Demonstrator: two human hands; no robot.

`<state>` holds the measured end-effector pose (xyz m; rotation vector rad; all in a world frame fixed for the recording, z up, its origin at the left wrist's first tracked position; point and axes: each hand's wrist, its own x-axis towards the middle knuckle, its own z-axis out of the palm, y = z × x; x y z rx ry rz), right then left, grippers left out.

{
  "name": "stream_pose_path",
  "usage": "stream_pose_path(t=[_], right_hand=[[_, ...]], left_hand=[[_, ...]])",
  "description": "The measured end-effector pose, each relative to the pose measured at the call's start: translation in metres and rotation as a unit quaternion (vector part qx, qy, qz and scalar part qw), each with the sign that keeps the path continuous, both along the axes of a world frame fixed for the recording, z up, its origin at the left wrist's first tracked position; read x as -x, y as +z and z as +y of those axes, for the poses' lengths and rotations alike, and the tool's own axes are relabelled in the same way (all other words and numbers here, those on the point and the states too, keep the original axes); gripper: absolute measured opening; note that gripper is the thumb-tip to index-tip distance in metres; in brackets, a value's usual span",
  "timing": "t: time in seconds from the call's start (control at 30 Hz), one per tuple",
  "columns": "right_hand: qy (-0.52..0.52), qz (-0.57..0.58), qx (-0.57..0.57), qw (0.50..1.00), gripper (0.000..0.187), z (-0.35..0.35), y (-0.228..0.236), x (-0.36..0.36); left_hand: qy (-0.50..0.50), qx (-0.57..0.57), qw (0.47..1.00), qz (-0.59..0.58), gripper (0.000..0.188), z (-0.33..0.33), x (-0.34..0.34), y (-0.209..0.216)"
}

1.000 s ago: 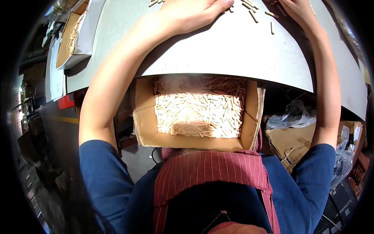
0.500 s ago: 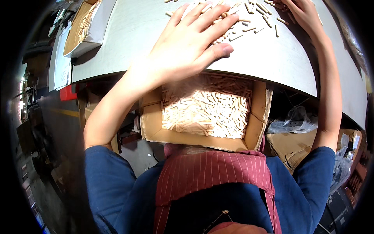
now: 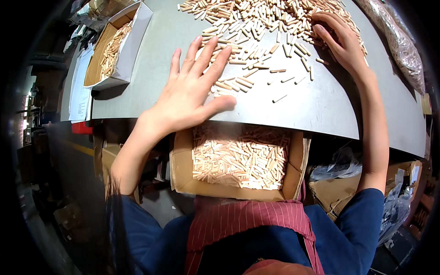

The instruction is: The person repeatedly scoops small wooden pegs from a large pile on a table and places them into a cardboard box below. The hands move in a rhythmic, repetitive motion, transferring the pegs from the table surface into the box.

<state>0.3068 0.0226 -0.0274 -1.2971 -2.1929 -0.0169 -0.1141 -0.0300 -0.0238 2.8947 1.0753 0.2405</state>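
Note:
A broad pile of small wooden dowels (image 3: 256, 18) lies spread on the grey table (image 3: 151, 91), with loose ones trailing toward its near edge. My left hand (image 3: 195, 85) is open, palm down, with its fingers spread over dowels at the near left of the pile; what lies under the palm is hidden. At the pile's right side, my right hand (image 3: 341, 41) rests with bent fingers a little apart among the dowels. I see nothing gripped in it. Below the table's edge sits an open cardboard box (image 3: 183, 160) holding many more dowels, close against my striped red apron.
A white-sided carton (image 3: 133, 50) of dowels stands at the table's left, beside papers (image 3: 82, 87). A plastic-wrapped bundle (image 3: 398, 46) lies along the right side. Under the table at right are another cardboard box (image 3: 339, 190) and clear plastic bags (image 3: 339, 167).
The view has shifted, showing more of the table and the pile. My left hand has moved leftward over the table, uncovering dowels. My right hand stays at the pile's right side.

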Motion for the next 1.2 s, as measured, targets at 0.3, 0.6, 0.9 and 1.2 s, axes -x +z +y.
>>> stream_pose_path(t=[0.3,0.6,0.9,1.2], right_hand=[[0.005,0.045,-0.009,0.999,0.033,-0.003,-0.005,0.005],[-0.001,0.043,0.002,0.999,0.033,-0.005,-0.005,0.007],[-0.025,0.033,0.027,0.999,0.035,-0.008,-0.003,0.011],[-0.020,0.016,0.003,1.000,0.036,-0.007,-0.003,0.008]], left_hand=[[-0.050,0.007,0.999,0.005,0.091,-0.003,-0.019,0.003],[-0.083,-0.006,0.996,0.025,0.085,-0.006,-0.033,0.009],[0.024,0.227,0.911,-0.343,0.067,0.018,0.005,0.011],[0.064,0.101,0.937,-0.329,0.049,0.016,0.004,0.001]])
